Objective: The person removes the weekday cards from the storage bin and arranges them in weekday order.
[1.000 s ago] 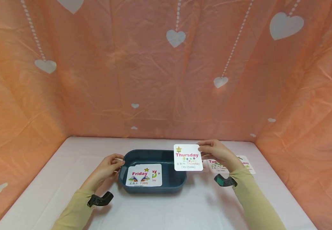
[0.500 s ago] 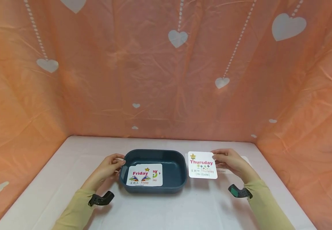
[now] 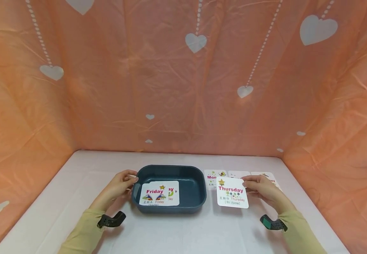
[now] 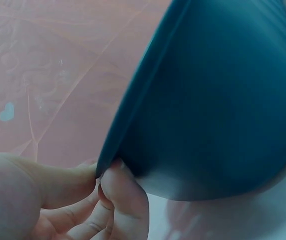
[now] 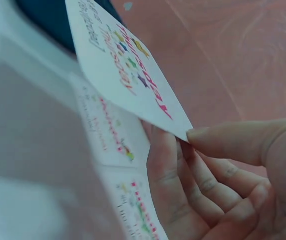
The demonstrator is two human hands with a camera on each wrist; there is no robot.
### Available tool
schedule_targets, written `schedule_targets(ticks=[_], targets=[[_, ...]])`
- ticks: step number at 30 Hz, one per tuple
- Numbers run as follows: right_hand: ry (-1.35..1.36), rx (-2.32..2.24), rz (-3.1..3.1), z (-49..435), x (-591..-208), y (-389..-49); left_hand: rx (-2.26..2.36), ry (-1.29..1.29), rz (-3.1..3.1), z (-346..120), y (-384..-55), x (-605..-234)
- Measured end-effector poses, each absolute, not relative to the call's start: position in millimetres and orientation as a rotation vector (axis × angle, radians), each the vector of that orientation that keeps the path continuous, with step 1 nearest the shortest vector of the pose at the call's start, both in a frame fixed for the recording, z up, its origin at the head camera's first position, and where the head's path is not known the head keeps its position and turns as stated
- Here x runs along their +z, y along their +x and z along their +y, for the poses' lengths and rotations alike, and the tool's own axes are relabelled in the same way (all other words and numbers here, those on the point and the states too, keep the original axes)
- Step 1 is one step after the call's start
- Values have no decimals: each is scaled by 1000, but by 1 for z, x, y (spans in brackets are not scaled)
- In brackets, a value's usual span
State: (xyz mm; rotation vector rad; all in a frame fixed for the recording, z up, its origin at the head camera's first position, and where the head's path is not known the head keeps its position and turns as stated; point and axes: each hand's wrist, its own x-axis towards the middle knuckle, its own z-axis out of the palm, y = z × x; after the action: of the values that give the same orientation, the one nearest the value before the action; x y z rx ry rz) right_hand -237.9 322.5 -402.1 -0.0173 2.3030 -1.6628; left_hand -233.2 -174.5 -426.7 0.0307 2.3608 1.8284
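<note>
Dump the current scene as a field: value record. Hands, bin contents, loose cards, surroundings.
left hand: pinches dark blue bin at its left end
right hand: pinches Thursday card, raised off the table
in bin: Friday card, overlapping a second card, its day name mostly covered
loose cards: row right of bin, three in head view; leftmost card shows "Mon", others partly hidden
backdrop: orange sheet, pale hearts

Left hand (image 3: 118,184) pinching, right hand (image 3: 263,189) pinching
</note>
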Motion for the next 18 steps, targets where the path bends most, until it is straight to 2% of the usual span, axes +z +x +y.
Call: schedule_targets(ticks=[18], targets=[[36, -1618, 2323, 302, -430, -226, 1796, 21, 2389, -174, -234, -425]])
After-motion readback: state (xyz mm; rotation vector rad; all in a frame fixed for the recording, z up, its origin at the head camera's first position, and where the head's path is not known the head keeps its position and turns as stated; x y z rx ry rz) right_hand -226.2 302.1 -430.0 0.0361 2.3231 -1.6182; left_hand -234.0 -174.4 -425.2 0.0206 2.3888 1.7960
